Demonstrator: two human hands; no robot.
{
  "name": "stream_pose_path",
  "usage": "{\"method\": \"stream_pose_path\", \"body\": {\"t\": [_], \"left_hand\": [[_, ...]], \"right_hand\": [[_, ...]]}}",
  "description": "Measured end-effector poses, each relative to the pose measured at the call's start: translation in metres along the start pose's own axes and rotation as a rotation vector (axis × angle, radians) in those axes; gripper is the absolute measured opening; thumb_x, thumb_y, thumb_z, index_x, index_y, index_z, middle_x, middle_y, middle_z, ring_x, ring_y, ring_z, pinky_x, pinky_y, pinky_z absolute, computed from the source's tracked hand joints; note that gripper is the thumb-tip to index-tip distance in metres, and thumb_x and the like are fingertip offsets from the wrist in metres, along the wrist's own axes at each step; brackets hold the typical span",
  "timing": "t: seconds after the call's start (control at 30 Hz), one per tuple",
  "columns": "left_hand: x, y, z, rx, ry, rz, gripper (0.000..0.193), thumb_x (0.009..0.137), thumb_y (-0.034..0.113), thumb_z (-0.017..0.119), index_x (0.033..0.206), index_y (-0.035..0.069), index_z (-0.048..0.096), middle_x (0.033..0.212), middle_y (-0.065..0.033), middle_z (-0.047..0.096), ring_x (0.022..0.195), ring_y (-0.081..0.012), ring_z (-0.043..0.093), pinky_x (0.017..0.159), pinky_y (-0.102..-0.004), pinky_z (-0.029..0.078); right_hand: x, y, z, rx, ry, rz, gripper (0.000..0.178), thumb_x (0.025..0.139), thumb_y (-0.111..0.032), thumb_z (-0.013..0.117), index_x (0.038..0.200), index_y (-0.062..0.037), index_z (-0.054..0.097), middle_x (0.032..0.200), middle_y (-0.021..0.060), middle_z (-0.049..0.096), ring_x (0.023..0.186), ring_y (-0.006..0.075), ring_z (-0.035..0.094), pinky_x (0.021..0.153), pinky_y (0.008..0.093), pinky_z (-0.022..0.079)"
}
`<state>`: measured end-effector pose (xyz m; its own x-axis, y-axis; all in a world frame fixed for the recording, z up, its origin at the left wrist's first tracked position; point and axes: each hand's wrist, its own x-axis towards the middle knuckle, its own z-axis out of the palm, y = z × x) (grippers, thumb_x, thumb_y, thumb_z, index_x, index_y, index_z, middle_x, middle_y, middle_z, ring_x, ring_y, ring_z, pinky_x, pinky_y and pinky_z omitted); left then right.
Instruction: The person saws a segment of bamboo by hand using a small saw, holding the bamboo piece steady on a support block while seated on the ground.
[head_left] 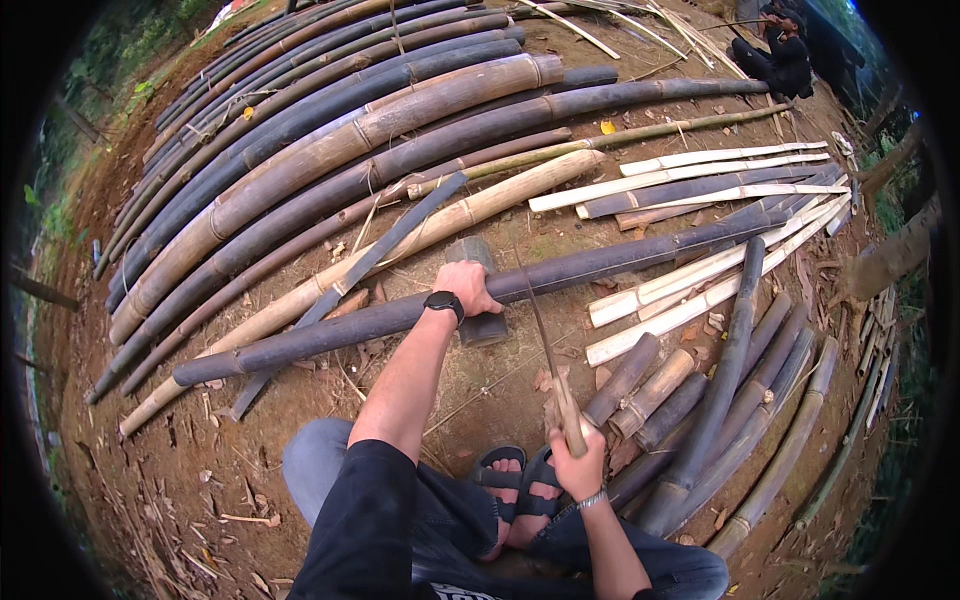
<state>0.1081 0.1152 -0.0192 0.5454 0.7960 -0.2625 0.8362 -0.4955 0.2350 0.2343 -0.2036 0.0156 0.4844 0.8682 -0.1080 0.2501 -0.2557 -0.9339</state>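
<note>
My left hand (466, 287), with a black watch on its wrist, grips a long dark bamboo pole (340, 332) from above. That pole lies across in front of me, over a short dark block (486, 330) on the ground. In my right hand (580, 468) is the pale wooden handle of a machete (568, 408). Its long thin blade points up and away from me, and its tip reaches the pole a little right of my left hand. A flat dark bamboo strip (385, 240) crosses beneath the pole, on the left.
Many whole bamboo poles (390, 120) lie in rows at the far left. Split pale strips (680, 290) fan out on the right. Short cut pieces (655, 395) and more poles (700, 440) lie beside my right knee. A person in dark clothes (780, 60) sits at the far right.
</note>
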Motion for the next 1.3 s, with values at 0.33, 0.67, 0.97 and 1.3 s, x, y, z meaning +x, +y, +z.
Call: {"method": "stream_pose_path", "body": {"t": [0.33,0.67,0.97,1.3], "left_hand": [[0.000,0.001,-0.001,-0.017,-0.022,0.017,0.060,0.060,0.057,0.080,0.096,0.009,0.078,0.093,-0.0164,0.075,0.091,-0.0328,0.072,0.084,-0.0429,0.057],[0.000,0.000,0.000,-0.006,-0.002,0.021,0.059,0.060,0.056,0.080,0.095,0.009,0.078,0.091,-0.0156,0.075,0.089,-0.0328,0.072,0.083,-0.0433,0.057],[-0.003,0.004,0.010,-0.025,-0.023,0.022,0.058,0.059,0.055,0.081,0.095,0.009,0.078,0.088,-0.0156,0.075,0.088,-0.0327,0.072,0.082,-0.0429,0.058],[-0.004,0.003,0.006,-0.039,-0.004,0.028,0.057,0.059,0.056,0.081,0.092,0.008,0.078,0.091,-0.0171,0.075,0.089,-0.0333,0.072,0.082,-0.0435,0.057]], "right_hand": [[0.024,0.013,0.012,-0.082,0.051,-0.190,0.019,0.083,-0.012,0.068,0.096,0.0010,0.069,0.070,0.0194,0.065,0.065,0.0288,0.069,0.065,0.0388,0.053],[0.019,0.014,0.002,-0.078,-0.020,-0.073,0.024,0.083,-0.011,0.068,0.104,0.0017,0.070,0.069,0.0169,0.064,0.065,0.0252,0.067,0.062,0.0388,0.051],[0.048,0.009,0.022,-0.080,-0.004,0.031,0.015,0.084,-0.012,0.068,0.091,0.0009,0.068,0.065,0.0174,0.064,0.060,0.0309,0.065,0.062,0.0420,0.050],[0.056,0.003,0.021,-0.034,0.005,-0.042,0.016,0.085,-0.011,0.067,0.094,0.0017,0.068,0.067,0.0135,0.064,0.062,0.0217,0.064,0.062,0.0389,0.050]]}}
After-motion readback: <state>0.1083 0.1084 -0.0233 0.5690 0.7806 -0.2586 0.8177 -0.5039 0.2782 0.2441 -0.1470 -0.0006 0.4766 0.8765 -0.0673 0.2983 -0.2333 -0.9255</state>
